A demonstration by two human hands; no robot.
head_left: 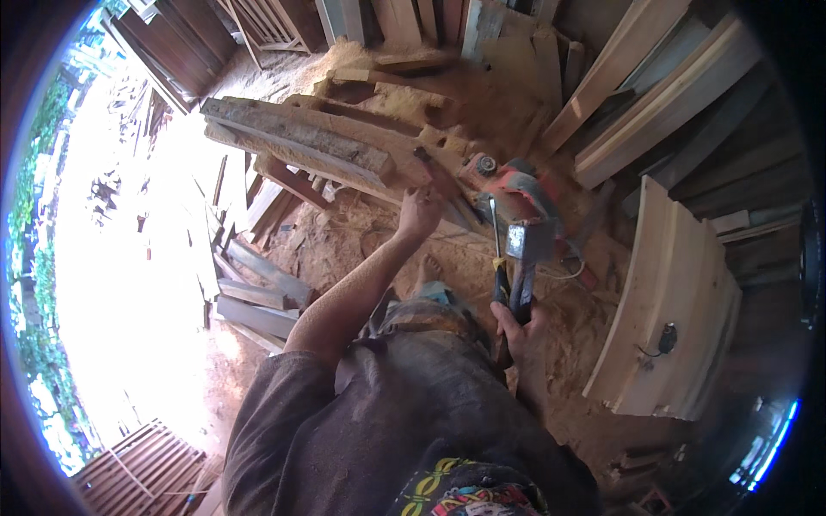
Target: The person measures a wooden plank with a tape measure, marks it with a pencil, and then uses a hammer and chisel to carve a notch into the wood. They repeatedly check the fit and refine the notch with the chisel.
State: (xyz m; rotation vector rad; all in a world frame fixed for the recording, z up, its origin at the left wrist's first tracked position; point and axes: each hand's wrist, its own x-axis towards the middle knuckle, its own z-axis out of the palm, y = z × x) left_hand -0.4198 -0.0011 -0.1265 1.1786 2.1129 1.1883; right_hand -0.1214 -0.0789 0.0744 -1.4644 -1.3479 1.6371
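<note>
In my right hand (525,333) are a hammer (530,242) and a screwdriver (500,273), held together by their handles. The hammer has a blocky metal head; the screwdriver has a yellow-and-black handle and its shaft points away from me. My left hand (420,213) is over the near edge of a sawdust-covered wooden bench (469,232), its fingers curled in. Whatever they hold, if anything, is too small to make out. Just beyond that hand lies a dark reddish-brown wooden piece (437,174). A red power tool (525,191), perhaps a planer, rests on the bench to its right.
A long, thick timber (297,146) lies along the bench at the left. A wide pale panel (667,310) stands at the right, with a small dark object on it. Boards (671,103) lean at the far right; offcuts (258,305) lie on the sawdust floor at left.
</note>
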